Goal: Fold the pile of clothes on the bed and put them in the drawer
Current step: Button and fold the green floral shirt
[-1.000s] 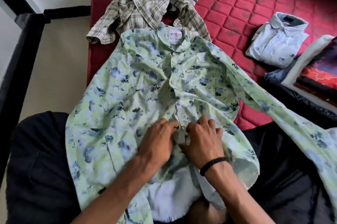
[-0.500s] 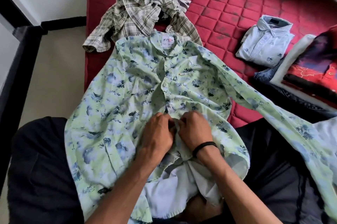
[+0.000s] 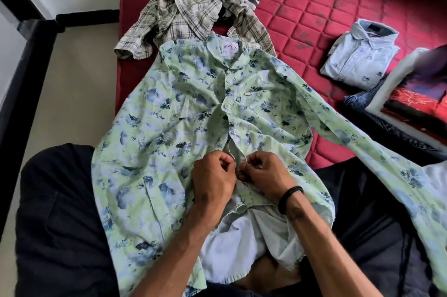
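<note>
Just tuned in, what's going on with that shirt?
The person has the green floral shirt spread over their lap and the red mattress. The left hand and right hand pinch its front placket, apparently buttoning it. A plaid shirt lies crumpled beyond; a folded pale blue shirt sits to the right.

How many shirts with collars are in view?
3: the green floral shirt spread before the person, the plaid shirt crumpled beyond it, the folded pale blue shirt at right. The stack beside it may hide more.

Thin matt cotton floral shirt (image 3: 169,132), quilted red mattress (image 3: 314,6), woven plaid shirt (image 3: 193,6)
</note>
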The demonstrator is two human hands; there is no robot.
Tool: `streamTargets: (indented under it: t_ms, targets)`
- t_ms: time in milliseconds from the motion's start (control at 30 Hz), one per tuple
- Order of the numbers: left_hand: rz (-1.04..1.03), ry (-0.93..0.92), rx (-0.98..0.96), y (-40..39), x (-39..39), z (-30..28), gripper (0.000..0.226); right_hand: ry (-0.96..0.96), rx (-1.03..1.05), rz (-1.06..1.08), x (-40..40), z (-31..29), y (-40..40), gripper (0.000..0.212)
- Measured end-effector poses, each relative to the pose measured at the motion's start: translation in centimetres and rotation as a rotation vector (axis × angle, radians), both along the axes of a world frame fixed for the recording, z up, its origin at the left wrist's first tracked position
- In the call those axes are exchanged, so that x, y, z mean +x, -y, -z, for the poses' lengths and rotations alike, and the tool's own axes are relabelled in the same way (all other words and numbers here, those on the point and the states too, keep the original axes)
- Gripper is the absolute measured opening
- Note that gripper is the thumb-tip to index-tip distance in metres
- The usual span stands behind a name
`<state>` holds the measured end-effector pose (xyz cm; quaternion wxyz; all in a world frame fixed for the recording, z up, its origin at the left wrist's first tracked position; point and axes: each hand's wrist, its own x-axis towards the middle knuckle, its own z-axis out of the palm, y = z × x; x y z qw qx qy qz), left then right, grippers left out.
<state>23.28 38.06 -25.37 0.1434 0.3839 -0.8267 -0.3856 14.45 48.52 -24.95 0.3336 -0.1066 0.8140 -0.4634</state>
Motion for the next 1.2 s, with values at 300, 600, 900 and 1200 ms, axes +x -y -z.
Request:
streamTargets:
  t_ms: [300, 600, 900, 1200]
  targets:
    - [-0.151, -0.16, 0.393, -0.4, -0.1, 0.9, 0.007, 0.174, -0.116, 0.213, 0.7, 0.3, 0.4, 0.02]
    - [-0.136, -0.231, 0.411, -0.6, 0.3, 1.5, 0.009, 0.322, -0.236, 0.329, 0.7, 0.7, 0.5, 0.012]
    - [-0.18, -0.245, 0.35, -1.1, 0.3, 1.8, 0.011, 0.423, -0.313, 0.304, 0.4, 0.9, 0.2, 0.01]
    - [-0.181, -0.266, 0.532, 0.2, 0.5, 3.3, 0.011, 0.083, -0.091, 0.195, 0.8, 1.0, 0.6, 0.009]
